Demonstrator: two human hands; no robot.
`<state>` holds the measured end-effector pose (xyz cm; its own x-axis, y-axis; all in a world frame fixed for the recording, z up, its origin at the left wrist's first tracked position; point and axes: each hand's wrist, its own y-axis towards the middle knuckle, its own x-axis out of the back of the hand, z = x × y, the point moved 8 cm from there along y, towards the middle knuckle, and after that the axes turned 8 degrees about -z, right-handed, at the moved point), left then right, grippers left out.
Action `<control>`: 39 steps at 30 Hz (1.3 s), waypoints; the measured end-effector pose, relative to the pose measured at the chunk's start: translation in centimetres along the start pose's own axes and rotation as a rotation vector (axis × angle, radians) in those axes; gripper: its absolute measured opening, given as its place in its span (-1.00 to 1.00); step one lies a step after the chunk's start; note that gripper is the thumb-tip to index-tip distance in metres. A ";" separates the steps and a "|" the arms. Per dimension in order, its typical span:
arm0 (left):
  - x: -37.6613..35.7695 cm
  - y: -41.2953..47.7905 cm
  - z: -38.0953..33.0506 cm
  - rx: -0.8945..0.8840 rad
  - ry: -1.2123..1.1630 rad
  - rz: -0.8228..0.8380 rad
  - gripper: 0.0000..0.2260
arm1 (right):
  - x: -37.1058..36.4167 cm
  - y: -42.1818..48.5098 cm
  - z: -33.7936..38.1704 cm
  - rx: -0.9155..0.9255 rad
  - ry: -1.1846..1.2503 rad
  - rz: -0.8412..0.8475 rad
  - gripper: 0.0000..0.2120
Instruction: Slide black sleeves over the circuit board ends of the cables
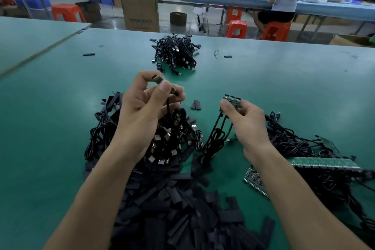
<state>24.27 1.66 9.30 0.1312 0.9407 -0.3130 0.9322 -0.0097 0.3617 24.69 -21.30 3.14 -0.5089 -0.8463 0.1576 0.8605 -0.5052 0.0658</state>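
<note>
My left hand point(149, 100) pinches one cable's small circuit board end point(157, 79) between thumb and fingers, its black cable hanging down into a tangle of cables point(162, 144) below. My right hand point(243, 119) grips a small bunch of cables by their green circuit board ends point(231, 99), the cords looping down to the table. A big heap of flat black sleeves point(182, 209) lies between my forearms near the front edge. More cables with green boards point(316, 160) lie at my right.
A separate pile of black cables point(176, 55) sits further out on the green table point(60, 107). Loose single sleeves point(88, 54) lie scattered. Beyond the table's far edge stand orange stools, cardboard boxes and a seated person at another bench.
</note>
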 end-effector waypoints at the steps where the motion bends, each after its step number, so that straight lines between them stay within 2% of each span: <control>1: 0.2 0.0 -0.2 -0.012 -0.021 -0.029 -0.99 | 0.4 0.1 -0.2 -0.002 -0.070 -0.049 -0.63; 3: 0.8 0.1 -0.6 -0.053 -0.030 -0.098 -0.98 | 0.7 -0.2 -0.7 -0.066 -0.147 -0.064 -0.43; 4: 1.1 0.2 -0.9 -0.084 -0.012 -0.129 -0.99 | 0.6 -0.5 -0.8 -0.093 -0.174 -0.045 -0.40; 7: 1.7 0.3 -1.1 -0.153 0.075 -0.195 -0.97 | 1.0 -0.7 -0.3 -0.025 -0.238 -0.060 -0.53; 9: 1.9 0.3 -1.1 -0.165 0.134 -0.220 -0.94 | 0.8 -0.9 0.4 0.021 -0.276 -0.018 -0.54; 13: 1.6 0.2 -0.7 -0.175 0.253 -0.221 -0.83 | -2.6 -2.5 0.1 -0.059 -0.167 0.369 -0.58; 15: 1.5 0.3 -0.3 -0.172 0.330 -0.212 -0.77 | -4.3 -3.6 -0.1 0.028 -0.284 0.572 -0.77; 17: 1.5 0.4 0.4 -0.144 0.399 -0.209 -0.71 | -5.0 -4.5 -0.2 0.111 -0.405 0.677 -0.90; 21: 1.1 0.4 1.3 -0.095 0.468 -0.154 -0.60 | -4.4 -4.8 -1.3 0.172 -0.823 0.705 -0.94; 25: 0.5 0.2 1.4 -0.098 0.488 -0.103 -0.59 | -3.7 -5.7 -3.0 0.084 -1.048 0.651 -0.70; 27: 0.2 0.0 1.2 -0.104 0.499 -0.089 -0.74 | -3.7 -6.0 -3.0 0.090 -1.089 0.599 -0.62; 29: 0.3 -0.1 1.3 -0.091 0.514 -0.102 -0.83 | -4.2 -6.4 -2.8 0.091 -1.095 0.610 -0.64; 35: 0.0 -0.3 1.2 -0.104 0.555 -0.053 -0.75 | -4.9 -7.1 -2.9 0.120 -1.165 0.633 -0.81; 39: -0.5 -0.6 1.3 -0.113 0.589 -0.010 -0.72 | -4.6 -6.8 -2.7 0.092 -1.140 0.658 -0.79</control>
<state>24.08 0.74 8.16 -0.1164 0.9705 0.2112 0.8864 0.0057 0.4628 21.08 -14.44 -0.68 0.2693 -0.2889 0.9187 0.9592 -0.0052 -0.2828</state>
